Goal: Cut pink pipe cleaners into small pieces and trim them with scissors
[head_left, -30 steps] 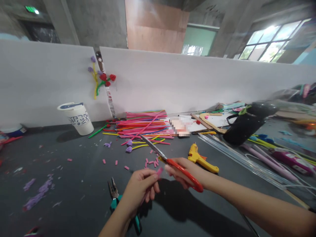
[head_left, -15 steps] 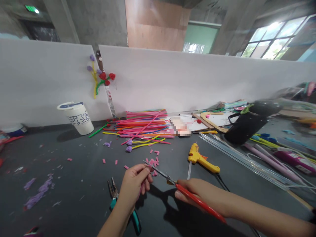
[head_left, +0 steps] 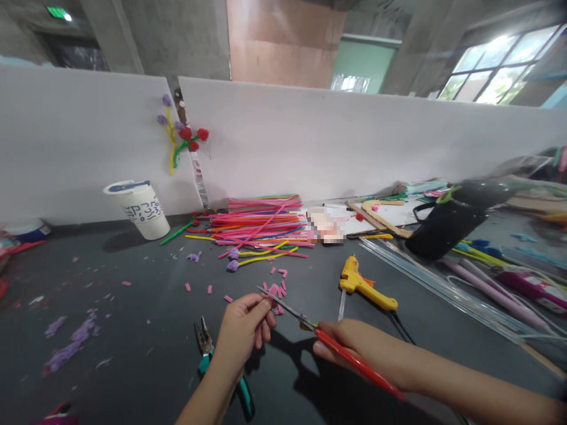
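Note:
My left hand (head_left: 248,324) is closed in a pinch on a pink pipe cleaner (head_left: 273,290), mostly hidden by the fingers with its tip showing above them. Red-handled scissors (head_left: 358,357) are gripped in my right hand (head_left: 343,342). Their blades point left and lie across the pink tip, right at my left fingertips. Short cut pink pieces (head_left: 282,273) are scattered on the dark table just beyond. Pliers with teal handles (head_left: 205,348) lie beside my left wrist, partly covered by the forearm.
A yellow glue gun (head_left: 367,289) lies beyond my right hand. Farther back are a pile of colored pipe cleaners (head_left: 261,224), a white cup (head_left: 142,209) and a black bottle (head_left: 447,221). Purple fuzzy scraps (head_left: 73,342) lie at left, and a white partition (head_left: 310,141) stands behind.
The view shifts very slightly. Both hands, the scissors and the pink pipe cleaner stay almost where they were.

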Demonstrator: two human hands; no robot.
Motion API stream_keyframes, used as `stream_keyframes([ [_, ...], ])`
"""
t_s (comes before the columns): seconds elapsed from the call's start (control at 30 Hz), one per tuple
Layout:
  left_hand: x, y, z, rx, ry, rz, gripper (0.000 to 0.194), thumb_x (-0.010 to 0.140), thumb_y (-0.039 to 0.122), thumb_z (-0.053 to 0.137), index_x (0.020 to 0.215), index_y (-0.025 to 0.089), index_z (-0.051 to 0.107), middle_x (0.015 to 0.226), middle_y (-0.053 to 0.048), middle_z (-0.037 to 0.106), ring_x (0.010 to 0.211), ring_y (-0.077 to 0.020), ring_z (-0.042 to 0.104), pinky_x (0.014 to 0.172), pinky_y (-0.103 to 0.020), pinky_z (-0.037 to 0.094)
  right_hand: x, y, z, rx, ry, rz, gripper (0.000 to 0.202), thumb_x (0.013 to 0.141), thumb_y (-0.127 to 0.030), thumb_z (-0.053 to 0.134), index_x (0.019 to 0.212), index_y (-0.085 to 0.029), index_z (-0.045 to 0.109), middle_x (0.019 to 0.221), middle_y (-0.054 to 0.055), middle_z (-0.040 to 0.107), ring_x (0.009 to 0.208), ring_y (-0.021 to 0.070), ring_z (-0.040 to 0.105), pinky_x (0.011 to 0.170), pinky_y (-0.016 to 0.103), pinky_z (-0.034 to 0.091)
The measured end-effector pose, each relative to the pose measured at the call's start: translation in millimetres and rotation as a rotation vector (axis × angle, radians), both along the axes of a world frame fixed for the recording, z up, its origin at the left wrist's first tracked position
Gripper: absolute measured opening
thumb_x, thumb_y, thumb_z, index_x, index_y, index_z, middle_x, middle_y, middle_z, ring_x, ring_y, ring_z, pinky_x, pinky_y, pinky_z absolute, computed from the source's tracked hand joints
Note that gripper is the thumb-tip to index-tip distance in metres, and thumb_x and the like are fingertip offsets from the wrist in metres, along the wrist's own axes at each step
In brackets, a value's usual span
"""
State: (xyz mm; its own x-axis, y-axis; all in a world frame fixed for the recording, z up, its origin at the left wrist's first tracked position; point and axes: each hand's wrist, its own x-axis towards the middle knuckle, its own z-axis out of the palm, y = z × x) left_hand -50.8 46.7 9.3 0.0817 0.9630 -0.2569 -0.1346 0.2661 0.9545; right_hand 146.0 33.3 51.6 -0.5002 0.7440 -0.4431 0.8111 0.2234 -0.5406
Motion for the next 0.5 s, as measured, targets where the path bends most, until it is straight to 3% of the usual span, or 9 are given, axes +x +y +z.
stream_keyframes([
  [0.27, -0.7, 0.9, -0.2, 0.010, -0.006, -0.023, 0.022, 0.069, 0.031, 0.053, 0.062, 0.011, 0.057, 0.042, 0.003, 0.052, 0.027, -0.0020, 0.035, 0.027, -0.013, 0.021, 1.8, 1.5, -2.6, -0.002, -0.002, 0.000, 0.045, 0.079, -0.056, 0.028, 0.070, -0.018, 0.048, 0.059, -0.001, 0.049, 0.050, 0.0092, 0.039, 0.049, 0.020, 0.030],
  [0.5, -1.5, 2.8, -3.6, -0.008, -0.002, -0.042, 0.023, 0.070, 0.031, 0.052, 0.058, 0.012, 0.055, 0.041, 0.003, 0.051, 0.027, -0.0020, 0.034, 0.027, -0.013, 0.020, 1.4, 3.0, -3.6, -0.087, 0.064, -0.037, 0.041, 0.077, -0.056, 0.034, 0.064, -0.018, 0.042, 0.055, -0.004, 0.038, 0.049, 0.0077, 0.030, 0.044, 0.019, 0.024],
])
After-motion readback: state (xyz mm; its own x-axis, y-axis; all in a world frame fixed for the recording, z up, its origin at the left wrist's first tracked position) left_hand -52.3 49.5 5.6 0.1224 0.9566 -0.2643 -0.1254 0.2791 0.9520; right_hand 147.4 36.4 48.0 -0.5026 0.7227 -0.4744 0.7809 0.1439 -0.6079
